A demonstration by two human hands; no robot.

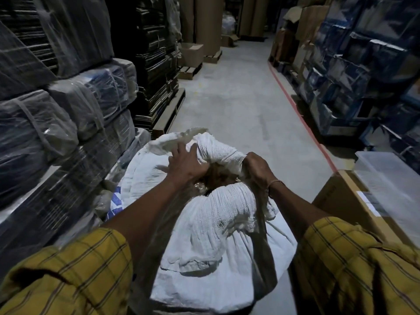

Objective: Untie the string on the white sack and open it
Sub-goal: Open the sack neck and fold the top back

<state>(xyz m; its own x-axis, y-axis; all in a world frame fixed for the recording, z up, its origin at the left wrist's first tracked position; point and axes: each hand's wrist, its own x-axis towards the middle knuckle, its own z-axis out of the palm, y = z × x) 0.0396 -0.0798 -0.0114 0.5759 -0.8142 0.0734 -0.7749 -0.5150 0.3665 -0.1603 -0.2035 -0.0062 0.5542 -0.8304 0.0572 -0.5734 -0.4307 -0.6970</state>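
- The white sack (211,223) fills the lower centre of the frame, standing on the concrete floor (238,92) of a warehouse aisle, between wrapped bales (56,123) on the left and a cardboard box (354,208) at the right edge.
- Its mouth already gapes at mid-frame: the woven cloth is bunched back in folds around a dark opening where brownish contents (218,176) show.
- The left hand (186,164) lies at the left edge of the opening, fingers spread apart and flat against the cloth, pressing or pushing the rim outward; it is not closed on anything I can make out.
- The right hand (256,169) is at the right edge of the opening, fingers curled tightly on a gathered fold of the sack rim, pulling it aside.
- No string is plainly visible; whether a strand is caught in the right fist cannot be told.
- Judging by this, the untying looks finished and the opening is well under way; what seems left is to spread the far rim fully.
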